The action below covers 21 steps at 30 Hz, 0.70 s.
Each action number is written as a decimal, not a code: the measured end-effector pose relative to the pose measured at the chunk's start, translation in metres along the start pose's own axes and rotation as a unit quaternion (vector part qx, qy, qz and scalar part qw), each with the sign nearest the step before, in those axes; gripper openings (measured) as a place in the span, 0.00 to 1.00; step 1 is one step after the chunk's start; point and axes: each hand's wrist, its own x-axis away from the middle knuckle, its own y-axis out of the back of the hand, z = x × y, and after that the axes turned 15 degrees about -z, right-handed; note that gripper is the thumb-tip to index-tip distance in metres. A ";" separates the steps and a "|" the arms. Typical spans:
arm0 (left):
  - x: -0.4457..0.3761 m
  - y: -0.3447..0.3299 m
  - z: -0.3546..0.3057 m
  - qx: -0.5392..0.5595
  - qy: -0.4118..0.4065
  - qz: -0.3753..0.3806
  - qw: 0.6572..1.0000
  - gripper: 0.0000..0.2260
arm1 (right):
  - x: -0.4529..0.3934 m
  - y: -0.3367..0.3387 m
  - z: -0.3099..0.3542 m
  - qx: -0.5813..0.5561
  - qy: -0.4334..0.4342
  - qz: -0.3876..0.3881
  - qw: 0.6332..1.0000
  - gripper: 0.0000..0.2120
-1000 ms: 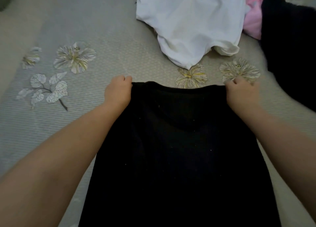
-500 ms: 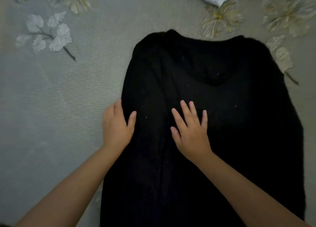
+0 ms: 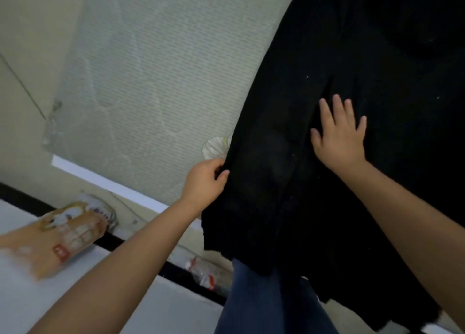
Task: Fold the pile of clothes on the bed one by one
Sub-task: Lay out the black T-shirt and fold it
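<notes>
An orange packet (image 3: 54, 235) lay on the floor at far left, its print too blurred to read. The left hand (image 3: 205, 180) pinched the black garment's (image 3: 352, 157) left edge. The garment lay on the bed (image 3: 156, 69), long axis running from near hem up-right. The right hand (image 3: 339, 136) pressed flat on it, fingers spread.

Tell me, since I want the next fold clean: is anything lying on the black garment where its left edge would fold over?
Only the right hand, flat on the black garment. The left hand pinches its left edge.

Open bedspread (image 3: 156, 64) left of black garment (image 3: 352, 182)
</notes>
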 end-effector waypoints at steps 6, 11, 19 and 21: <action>0.056 0.013 0.041 0.031 0.069 0.050 0.996 0.08 | 0.070 0.015 0.036 -0.027 0.111 -0.026 0.993 0.27; 0.058 0.027 0.047 0.237 0.261 -0.063 0.934 0.06 | 0.122 0.010 0.063 -0.018 0.258 0.033 0.965 0.32; 0.052 0.036 0.054 0.198 0.244 0.022 0.949 0.08 | 0.144 0.006 0.099 -0.014 0.317 -0.024 0.948 0.22; 0.054 0.037 0.055 0.210 0.250 0.021 0.945 0.06 | 0.141 0.006 0.101 -0.075 0.283 -0.059 0.954 0.15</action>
